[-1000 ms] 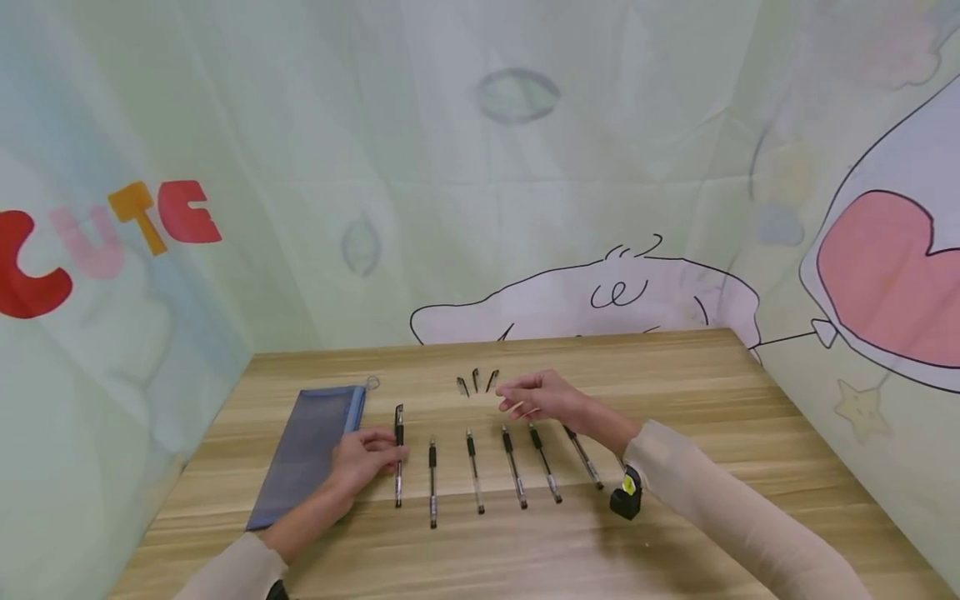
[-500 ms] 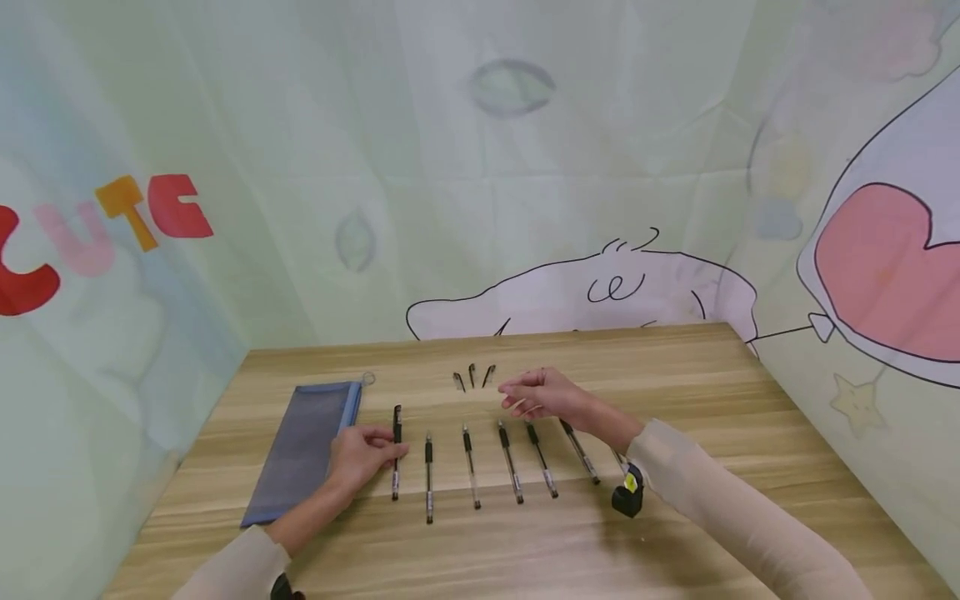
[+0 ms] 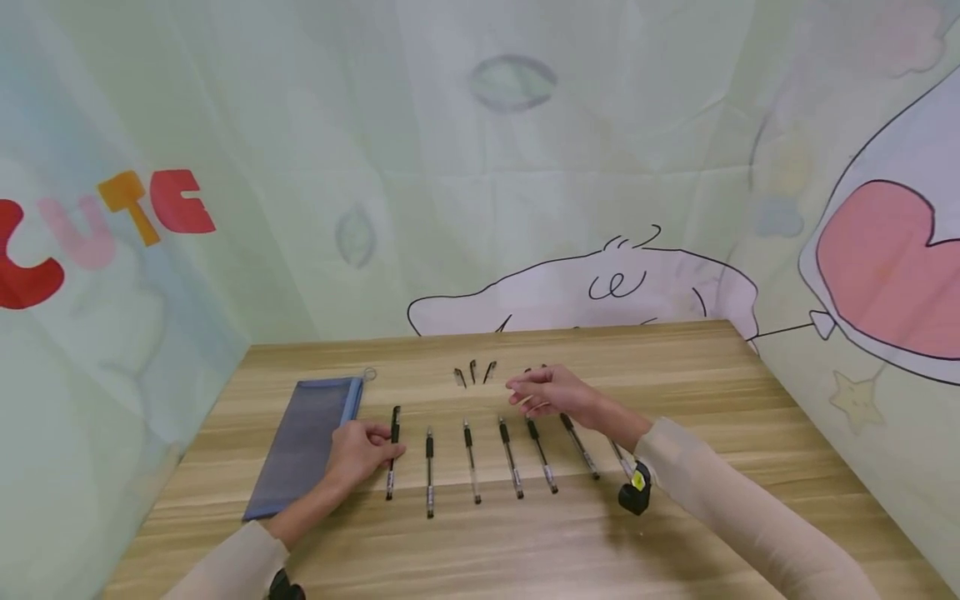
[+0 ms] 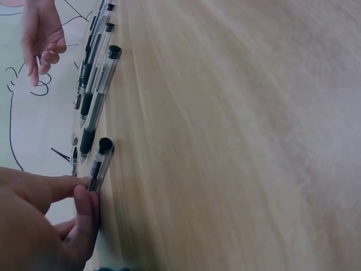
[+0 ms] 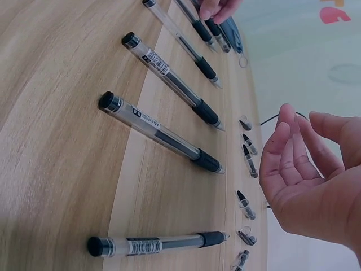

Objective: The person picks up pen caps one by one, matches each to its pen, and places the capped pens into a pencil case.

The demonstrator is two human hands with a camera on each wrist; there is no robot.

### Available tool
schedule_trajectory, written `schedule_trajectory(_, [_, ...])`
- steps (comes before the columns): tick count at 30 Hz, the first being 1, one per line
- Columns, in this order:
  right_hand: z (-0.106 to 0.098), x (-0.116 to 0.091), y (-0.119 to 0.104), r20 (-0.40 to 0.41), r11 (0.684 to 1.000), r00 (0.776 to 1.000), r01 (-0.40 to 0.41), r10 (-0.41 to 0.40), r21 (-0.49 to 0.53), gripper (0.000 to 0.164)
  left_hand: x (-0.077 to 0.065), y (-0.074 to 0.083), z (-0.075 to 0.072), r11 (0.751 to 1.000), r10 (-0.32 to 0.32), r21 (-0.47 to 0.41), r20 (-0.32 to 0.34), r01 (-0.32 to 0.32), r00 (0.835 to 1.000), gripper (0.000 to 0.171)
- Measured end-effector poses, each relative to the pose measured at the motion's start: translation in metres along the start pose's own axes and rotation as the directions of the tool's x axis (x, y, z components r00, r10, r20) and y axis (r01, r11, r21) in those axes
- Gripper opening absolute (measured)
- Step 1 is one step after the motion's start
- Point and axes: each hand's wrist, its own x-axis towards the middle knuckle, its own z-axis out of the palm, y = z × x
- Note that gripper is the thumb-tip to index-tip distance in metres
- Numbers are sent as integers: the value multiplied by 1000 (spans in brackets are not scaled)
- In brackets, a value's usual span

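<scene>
At the left of a row of pens, my left hand (image 3: pixel 362 454) pinches a capped black gel pen (image 3: pixel 390 483) between thumb and fingers. The left wrist view shows the same pen (image 4: pixel 102 161) with its dark end sticking out past the fingertips. Several uncapped gel pens (image 3: pixel 431 475) lie to its right, tips pointing away from me. My right hand (image 3: pixel 558 396) hovers over the far ends of the right-hand pens, holding nothing. In the right wrist view this hand (image 5: pixel 310 180) has loosely bent fingers, near several loose pen caps (image 5: pixel 248 161).
A blue-grey mesh zip pouch (image 3: pixel 303 446) lies left of my left hand, its pull ring at the far corner. More pen caps (image 3: pixel 473 372) lie toward the back of the wooden table (image 3: pixel 510 550). A printed curtain (image 3: pixel 420 208) hangs behind the table.
The pen in my left hand has tilted slightly, its near end swinging left. My right hand has drifted a little to the right, and caps behind it now show.
</scene>
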Motion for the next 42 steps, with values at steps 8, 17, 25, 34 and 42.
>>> schedule_trajectory(8, [-3, -5, -4, 2, 1000, 1000, 2, -2, -11, 40, 0, 1, -7, 997, 26, 71, 0, -26, 1000, 33])
schedule_trajectory(17, [-5, -4, -2, -9, 1000, 1000, 0, -1, -30, 40, -5, 11, -4, 998, 56, -21, 72, -55, 996, 34])
schedule_trajectory(25, [-8, -1, 1, 11, 1000, 1000, 9, -9, -17, 39, -11, 23, 14, 998, 60, -9, 134, -59, 989, 36])
schedule_trajectory(34, [-6, 0, 1, 25, 1000, 1000, -12, 13, -11, 41, -8, 30, 26, 999, 39, 28, 116, -42, 992, 39])
schedule_trajectory(42, [-1, 4, 9, 37, 1000, 999, -7, 7, -6, 35, -9, 33, 33, 1000, -4, 31, 143, 0, 990, 41])
